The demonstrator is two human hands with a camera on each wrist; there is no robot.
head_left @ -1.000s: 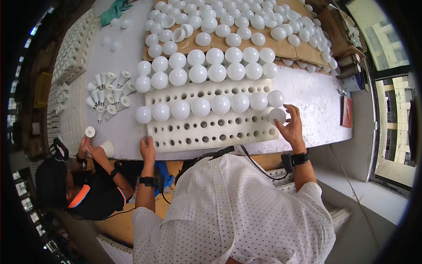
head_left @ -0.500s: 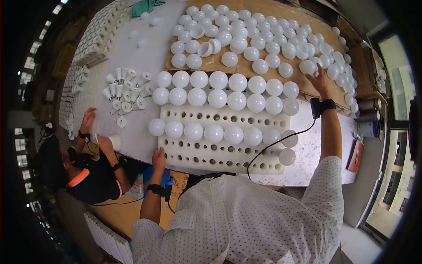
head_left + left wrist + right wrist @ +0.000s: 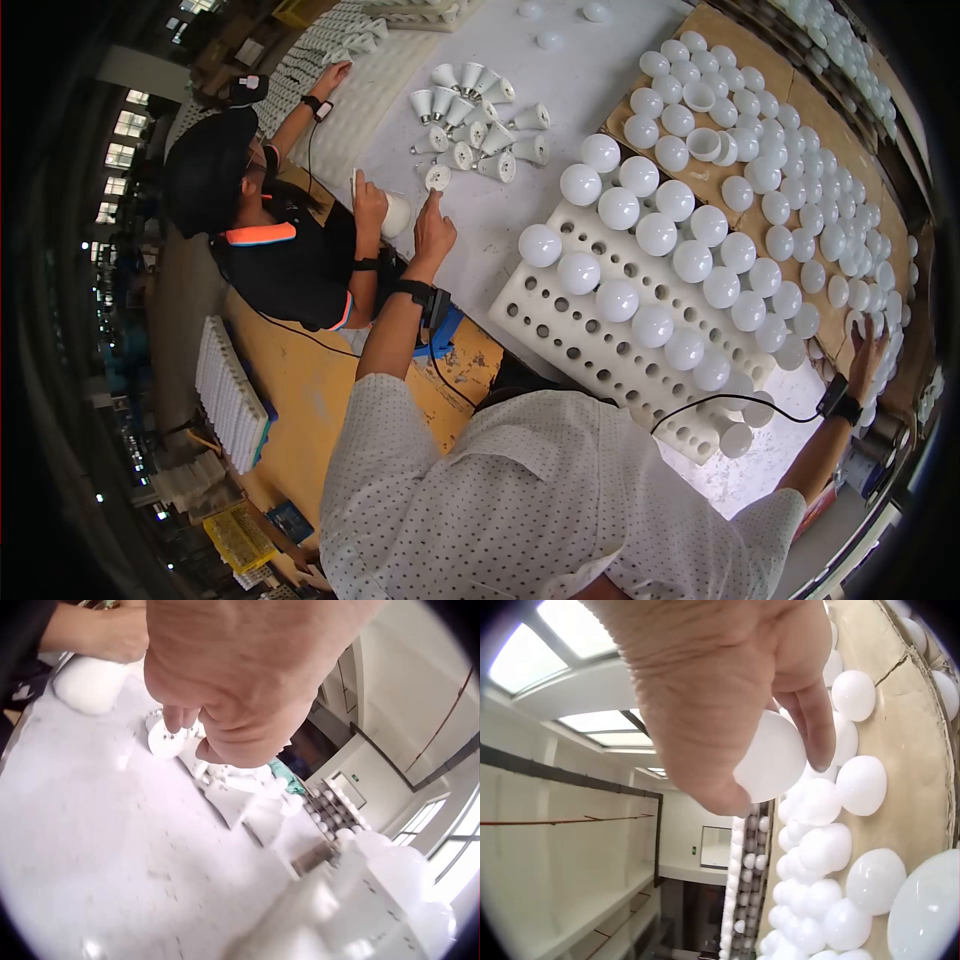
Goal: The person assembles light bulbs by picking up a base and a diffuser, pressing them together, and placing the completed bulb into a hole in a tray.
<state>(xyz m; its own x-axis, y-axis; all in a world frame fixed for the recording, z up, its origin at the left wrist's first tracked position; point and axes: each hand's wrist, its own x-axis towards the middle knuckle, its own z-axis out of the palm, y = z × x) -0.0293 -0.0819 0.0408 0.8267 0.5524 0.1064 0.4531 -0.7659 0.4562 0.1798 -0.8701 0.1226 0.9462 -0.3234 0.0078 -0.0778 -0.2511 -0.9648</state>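
Observation:
In the head view my left hand [image 3: 434, 232] reaches forward with its index finger stretched out to a white bulb base [image 3: 436, 178] at the near end of a base cluster [image 3: 475, 125]. The left wrist view has the fingertips right at that base's round face [image 3: 161, 742]. Far to the right, my right hand [image 3: 865, 362] is over the pile of white bulb covers. Its thumb and fingers grip a round white cover [image 3: 771, 761]. Between the hands lies a white foam tray [image 3: 515, 303] with rows of holes and bulb covers [image 3: 616, 299] standing along it.
Brown cardboard [image 3: 911, 742] under the loose covers borders the tray. To the left, another person [image 3: 290, 275] sits close to my left arm, one hand by a white cup-like container [image 3: 396, 214]. A dark cable [image 3: 700, 402] crosses the tray near my right wrist.
The head view has turned. My left hand has left the tray's near left corner for the bulb bases. My right hand has gone from the tray's right end to the cover pile.

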